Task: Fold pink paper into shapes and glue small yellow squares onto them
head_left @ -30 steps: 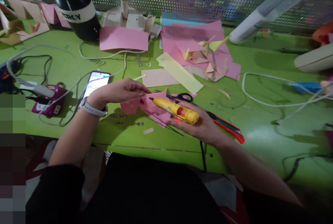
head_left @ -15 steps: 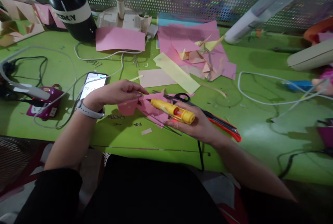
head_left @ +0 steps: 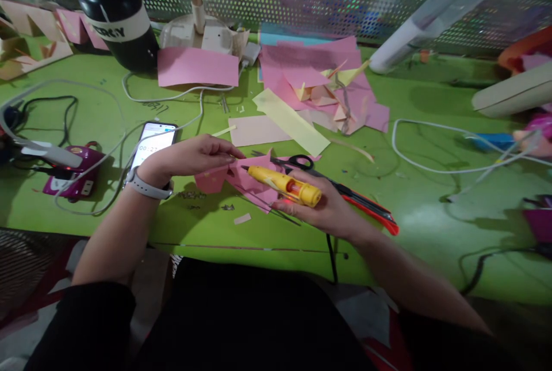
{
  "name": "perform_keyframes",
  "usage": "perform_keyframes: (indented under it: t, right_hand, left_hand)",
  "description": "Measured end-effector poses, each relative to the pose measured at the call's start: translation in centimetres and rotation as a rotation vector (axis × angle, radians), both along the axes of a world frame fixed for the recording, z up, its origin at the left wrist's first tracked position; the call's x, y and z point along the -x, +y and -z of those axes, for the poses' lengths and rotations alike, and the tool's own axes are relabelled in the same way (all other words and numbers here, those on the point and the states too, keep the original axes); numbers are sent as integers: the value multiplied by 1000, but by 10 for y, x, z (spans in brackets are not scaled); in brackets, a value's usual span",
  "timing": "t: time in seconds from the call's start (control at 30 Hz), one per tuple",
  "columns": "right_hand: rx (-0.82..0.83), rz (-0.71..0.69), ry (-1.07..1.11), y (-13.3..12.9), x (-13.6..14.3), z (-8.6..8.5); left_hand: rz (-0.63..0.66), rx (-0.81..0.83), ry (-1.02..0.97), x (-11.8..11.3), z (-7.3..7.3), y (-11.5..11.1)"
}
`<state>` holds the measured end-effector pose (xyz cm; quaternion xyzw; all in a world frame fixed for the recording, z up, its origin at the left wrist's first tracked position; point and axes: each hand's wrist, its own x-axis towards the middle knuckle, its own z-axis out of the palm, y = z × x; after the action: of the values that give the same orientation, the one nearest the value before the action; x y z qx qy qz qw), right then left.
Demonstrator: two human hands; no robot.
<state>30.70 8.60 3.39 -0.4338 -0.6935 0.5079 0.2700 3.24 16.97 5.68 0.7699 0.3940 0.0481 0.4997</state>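
My right hand (head_left: pixel 325 207) is closed around a yellow hot glue gun (head_left: pixel 282 182), whose dark nozzle points left at folded pink paper (head_left: pixel 259 171). My left hand (head_left: pixel 202 155), with a watch on its wrist, has its fingers closed on the upper left part of that paper; the fingertips are partly hidden. Dark-handled scissors (head_left: pixel 301 161) lie just behind the glue gun, partly covered. A red and black utility knife (head_left: pixel 371 209) sits beside my right wrist. Below the paper are small metallic bits (head_left: pixel 227 207) and a pale paper scrap (head_left: pixel 242 218).
Pink sheets (head_left: pixel 284 60) with paper scraps lie at the back, near a yellow strip (head_left: pixel 297 123). A lit phone (head_left: pixel 153 141) is by my left wrist. A black bottle (head_left: pixel 116 20), fan base (head_left: pixel 181 34), purple power adapter (head_left: pixel 81 172) and white cable (head_left: pixel 409 161) surround the work.
My hands, the glue gun and the pink paper hold almost the same position. The whole view has shifted very slightly.
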Motion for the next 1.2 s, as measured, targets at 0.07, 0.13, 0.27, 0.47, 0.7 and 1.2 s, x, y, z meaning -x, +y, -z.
perform_keyframes:
  t: [0.07, 0.13, 0.27, 0.47, 0.7, 1.2]
  right_hand:
    - [-23, 1, -12, 0, 0, 1]
    - [-53, -3, -22, 0, 0, 2]
    - [-124, -13, -40, 2, 0, -3]
    - [-302, -8, -33, -4, -14, -16]
    - [-535, 282, -299, 1, -68, -26]
    - [-514, 401, -816, 16, -139, 7]
  left_hand:
    - [1, 31, -13, 0, 1, 0]
    - [-2, 65, -35, 0, 1, 0]
    - [-7, 91, -74, 0, -1, -2]
    - [-22, 74, -77, 2, 0, -2]
    - [8, 20, -24, 5, -1, 0]
    - [-87, -15, 9, 2, 2, 2]
